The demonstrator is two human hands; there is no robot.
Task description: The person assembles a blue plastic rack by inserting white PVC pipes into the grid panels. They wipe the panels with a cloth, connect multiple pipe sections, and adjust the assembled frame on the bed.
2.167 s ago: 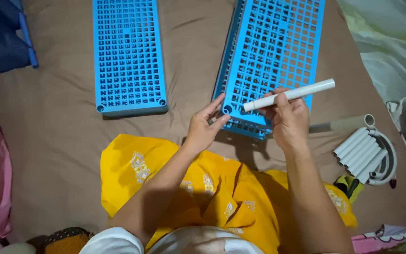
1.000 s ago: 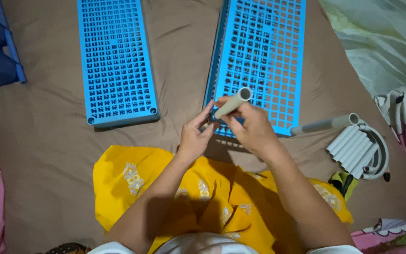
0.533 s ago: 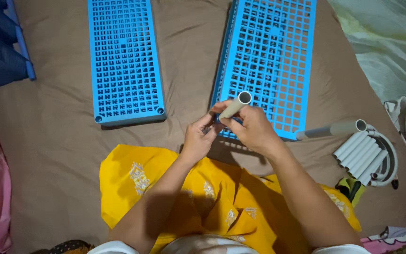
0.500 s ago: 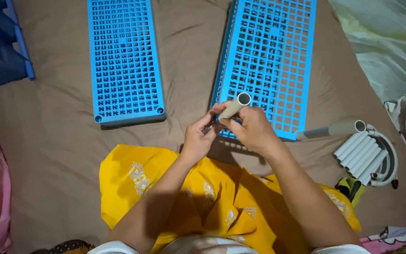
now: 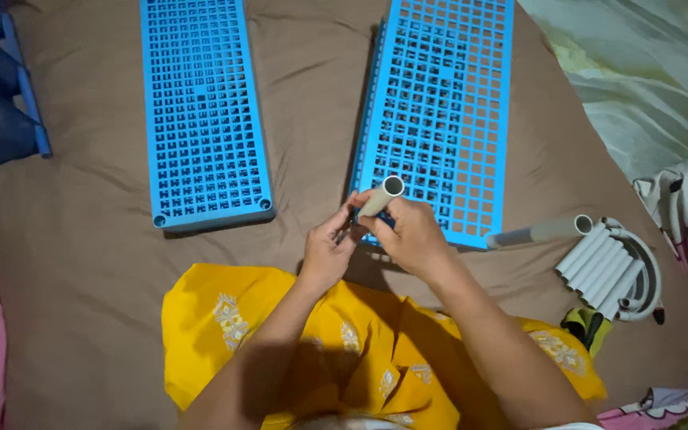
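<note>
Now the right hand point(image 5: 416, 235) has its fingers closed around a grey tube point(image 5: 382, 196) — upright at the corner of the blue grid panel point(image 5: 439, 103). The left hand point(image 5: 326, 253) pinches the tube's lower end, fingers narrow.

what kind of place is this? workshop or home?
Most likely a home, probably on a bed or floor mattress. The blue plastic grid shelf panels lie on a wrinkled brown sheet, with patterned bedding at the right. The right hand holds a grey tube; no workbench in sight.

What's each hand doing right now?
Left hand: fingers at the blue shelf panel corner; grip cannot be told.
Right hand: closed around the grey tube.
</note>
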